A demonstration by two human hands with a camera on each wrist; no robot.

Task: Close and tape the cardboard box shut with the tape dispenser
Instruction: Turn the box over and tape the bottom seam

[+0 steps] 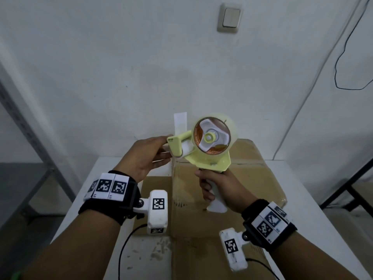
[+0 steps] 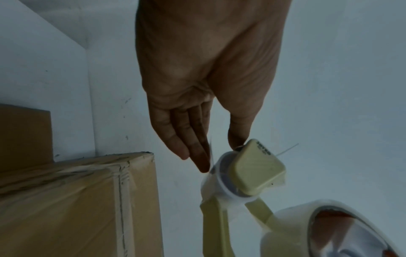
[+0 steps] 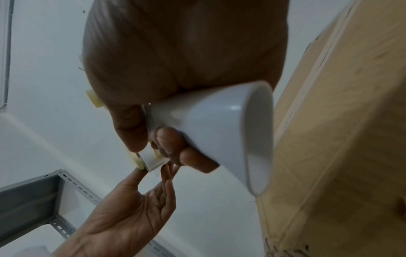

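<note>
The right hand (image 1: 220, 184) has its fingers wrapped tight around the white handle of the tape dispenser (image 1: 205, 146) and holds it up in the air above the cardboard box (image 1: 232, 199). In the head view the dispenser sits at about 12 o'clock from that hand.

The left hand (image 1: 145, 158) is at 9 o'clock from the dispenser. Its fingers (image 2: 197, 153) are straight and close together, and the tips reach the front roller. The thumb (image 2: 239, 132) touches the pale yellow end cap. I think this hand is feeling for the loose end of the tape. It has not got hold of anything that I can see.

The box lies on the white table (image 1: 90, 199), just under both hands. Its top flaps look folded down flat, with a seam running toward 12 o'clock.

What could go wrong? The tape is clear and thin, so its end is hard to find and could stick back onto the roll (image 1: 212, 136). It could also fold and stick to itself or to the fingers. The dispenser most likely has a toothed cutter at the front, and a finger close to the roller could get scratched.

The dispenser is smooth hard plastic. The roll is round and shiny. The box is brown, rough and a bit creased, with old tape marks.
</note>
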